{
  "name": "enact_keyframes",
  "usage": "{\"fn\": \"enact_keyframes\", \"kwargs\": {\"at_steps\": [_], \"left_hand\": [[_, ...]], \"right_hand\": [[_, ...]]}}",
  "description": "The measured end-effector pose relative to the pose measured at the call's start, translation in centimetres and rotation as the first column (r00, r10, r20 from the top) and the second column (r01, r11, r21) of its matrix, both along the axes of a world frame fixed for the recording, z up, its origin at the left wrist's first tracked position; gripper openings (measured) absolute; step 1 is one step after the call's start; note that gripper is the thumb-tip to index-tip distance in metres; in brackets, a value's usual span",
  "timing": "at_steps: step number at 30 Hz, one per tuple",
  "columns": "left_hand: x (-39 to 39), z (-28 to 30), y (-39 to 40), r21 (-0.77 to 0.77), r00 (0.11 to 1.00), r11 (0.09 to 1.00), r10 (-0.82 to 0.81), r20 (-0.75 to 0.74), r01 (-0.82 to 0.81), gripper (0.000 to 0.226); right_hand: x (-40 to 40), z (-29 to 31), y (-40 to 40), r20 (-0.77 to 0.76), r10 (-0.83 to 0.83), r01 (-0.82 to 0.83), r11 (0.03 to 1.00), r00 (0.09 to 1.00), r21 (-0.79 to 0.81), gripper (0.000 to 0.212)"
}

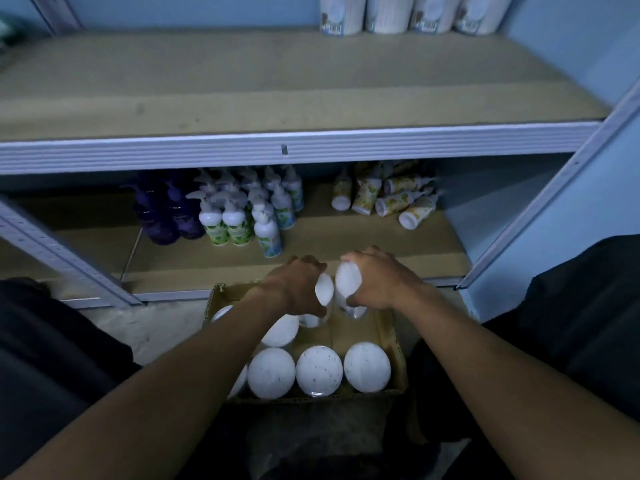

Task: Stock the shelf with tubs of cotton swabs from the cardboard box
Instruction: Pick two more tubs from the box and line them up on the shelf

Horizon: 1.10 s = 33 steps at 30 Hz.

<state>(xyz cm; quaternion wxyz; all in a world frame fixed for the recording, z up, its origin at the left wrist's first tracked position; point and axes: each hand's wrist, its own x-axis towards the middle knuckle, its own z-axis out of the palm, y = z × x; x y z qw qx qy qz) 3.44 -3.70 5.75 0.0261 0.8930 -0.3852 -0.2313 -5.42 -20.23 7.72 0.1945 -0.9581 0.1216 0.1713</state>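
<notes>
- head view: the left hand (300, 285) has its grip clenched around a tub of cotton swabs (323, 289), white lid facing the camera, held over the far end of the cardboard box (394, 344).
- the right hand (375, 282) has its grip wrapped over a second tub (347, 280), tilted, just beside the first; the two tubs are nearly touching.
- inside the box, three more tubs (319, 371) stand in a row along the near side, lids up, with another (281, 330) behind them partly under the left forearm.
- the box sits on the floor in front of the shelf unit.
- the upper shelf (242, 81) has a bare board, with four tubs (388, 13) in its far right corner.
- the lower shelf (346, 251) carries purple bottles (166, 213), white pump bottles (242, 216), and yellow-labelled bottles (388, 199), several tipped over.
</notes>
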Motion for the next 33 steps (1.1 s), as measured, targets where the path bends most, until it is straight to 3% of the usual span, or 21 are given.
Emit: {"fn": "enact_keyframes", "kwargs": {"at_steps": [8, 13, 20, 25, 33], "left_hand": [[0.2, 8.7, 0.9, -0.056, 0.989, 0.995, -0.074, 0.132, 0.082, 0.067], [-0.5, 16.4, 1.1, -0.105, 0.974, 0.985, -0.115, 0.194, 0.138, 0.046], [-0.8, 25.3, 1.3, -0.155, 0.940, 0.979, -0.072, 0.332, 0.130, 0.050], [-0.1, 29.8, 1.1, -0.149, 0.911, 0.982, -0.045, 0.411, 0.116, 0.083], [3.5, 34.2, 0.1, -0.118, 0.896, 0.989, -0.031, 0.443, 0.093, 0.081]], "right_hand": [[-0.9, 9.3, 0.1, 0.118, 0.080, -0.075, 0.996, 0.990, -0.041, 0.090], [-1.7, 15.7, -0.2, 0.195, 0.105, -0.097, 0.994, 0.975, -0.046, 0.073], [-1.5, 23.2, -0.5, 0.303, 0.082, -0.045, 0.991, 0.950, -0.128, 0.078], [-0.5, 27.7, -0.7, 0.340, 0.113, -0.050, 0.981, 0.934, -0.188, 0.082], [3.4, 31.3, -1.1, 0.404, 0.084, -0.003, 0.980, 0.911, -0.198, 0.085]]}}
